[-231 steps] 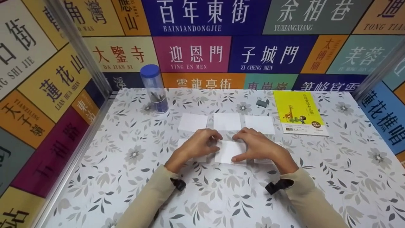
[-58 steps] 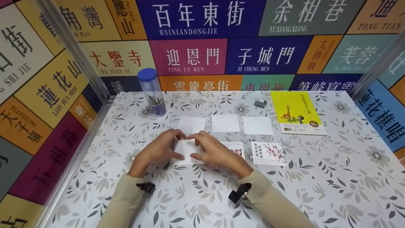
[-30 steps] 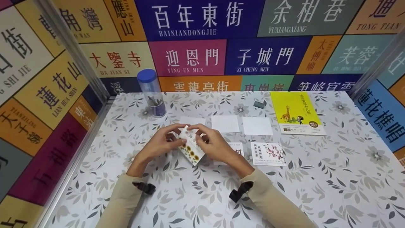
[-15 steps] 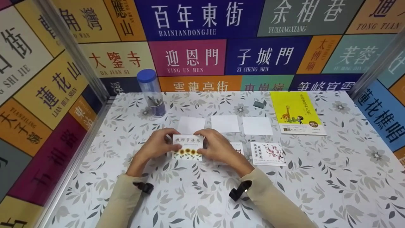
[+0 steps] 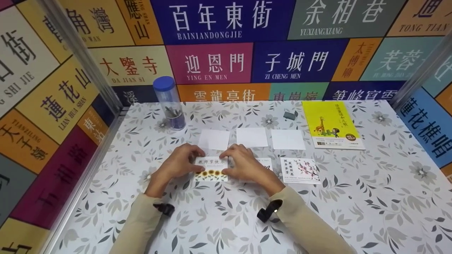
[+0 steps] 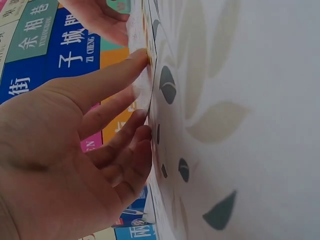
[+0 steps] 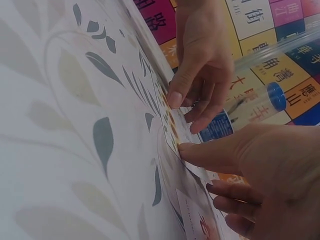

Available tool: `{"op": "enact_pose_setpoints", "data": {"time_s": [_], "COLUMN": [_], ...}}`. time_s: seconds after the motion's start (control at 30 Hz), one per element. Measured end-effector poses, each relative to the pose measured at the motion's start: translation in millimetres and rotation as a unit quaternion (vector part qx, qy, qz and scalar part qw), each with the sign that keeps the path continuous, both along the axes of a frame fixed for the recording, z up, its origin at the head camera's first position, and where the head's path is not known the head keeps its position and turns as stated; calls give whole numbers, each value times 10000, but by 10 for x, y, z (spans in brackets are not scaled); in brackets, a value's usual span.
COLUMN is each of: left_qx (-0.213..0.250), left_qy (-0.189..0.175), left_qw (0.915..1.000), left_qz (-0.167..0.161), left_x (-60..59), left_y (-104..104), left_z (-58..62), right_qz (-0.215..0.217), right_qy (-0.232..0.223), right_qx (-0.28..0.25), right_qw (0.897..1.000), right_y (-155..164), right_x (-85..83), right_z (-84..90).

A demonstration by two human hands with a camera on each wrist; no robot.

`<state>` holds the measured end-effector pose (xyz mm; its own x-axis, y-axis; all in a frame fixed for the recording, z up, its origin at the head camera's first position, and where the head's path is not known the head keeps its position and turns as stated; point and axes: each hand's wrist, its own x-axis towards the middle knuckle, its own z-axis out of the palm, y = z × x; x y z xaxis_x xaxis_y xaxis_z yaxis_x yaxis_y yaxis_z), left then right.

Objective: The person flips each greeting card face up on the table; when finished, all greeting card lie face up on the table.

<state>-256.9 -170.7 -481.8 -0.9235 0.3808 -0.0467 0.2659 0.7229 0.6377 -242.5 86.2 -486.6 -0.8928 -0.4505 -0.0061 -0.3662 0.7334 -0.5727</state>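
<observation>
A greeting card with a row of sunflowers (image 5: 211, 174) lies on the patterned tabletop, printed side up. My left hand (image 5: 176, 162) holds its left side, thumb on the card's face. On the opposite side my right hand (image 5: 243, 164) grips the edge, its thumb near the sunflowers. The right wrist view shows both thumbs on the sunflower card (image 7: 170, 122). Partly hidden behind my right hand is a card with red print (image 5: 266, 165). To its right lies a plum-blossom card (image 5: 300, 171). Farther back are three blank white cards in a row, the left one (image 5: 214, 137) nearest my hands.
A clear tube with a blue lid (image 5: 167, 102) stands at the back left, dark sticks inside. A small grey-green object (image 5: 290, 115) lies at the back, beside a yellow booklet (image 5: 333, 123). Sign-printed panels (image 5: 212, 63) wall in the table's back and sides.
Both hands moved left from the middle card. The left card was white side up, was lifted and turned over, and is now down showing sunflowers. The red-print and blossom cards now show their pictures.
</observation>
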Motion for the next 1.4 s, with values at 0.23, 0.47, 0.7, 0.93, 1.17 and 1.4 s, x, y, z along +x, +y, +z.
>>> {"op": "enact_pose_setpoints", "data": {"time_s": [0.23, 0.47, 0.7, 0.93, 1.17, 1.4], "left_qx": [-130, -205, 352, 250, 145, -78], "left_qy": [-252, -136, 119, 758, 664, 435], "left_qw": [9996, 9993, 9982, 9918, 9894, 9925], "left_qz": [-39, -278, -461, -994, -1280, -1143], "left_x": [-23, -24, 16, 0, -80, -221], "left_y": [47, 96, 412, 1056, 1623, 1996], "left_z": [60, 127, 168, 195, 221, 158], "right_qz": [231, 685, 45, -951, -1396, -1474], "right_qy": [33, 151, 120, -83, -407, -761], "right_qx": [-49, -449, -1109, -746, -581, -510], "right_qw": [9997, 9965, 9937, 9926, 9877, 9848], "right_y": [59, 302, 1147, 2018, 2266, 2236], "right_x": [-27, -104, -283, -346, -342, -353], "right_z": [7, 34, 31, -35, 7, 22]}}
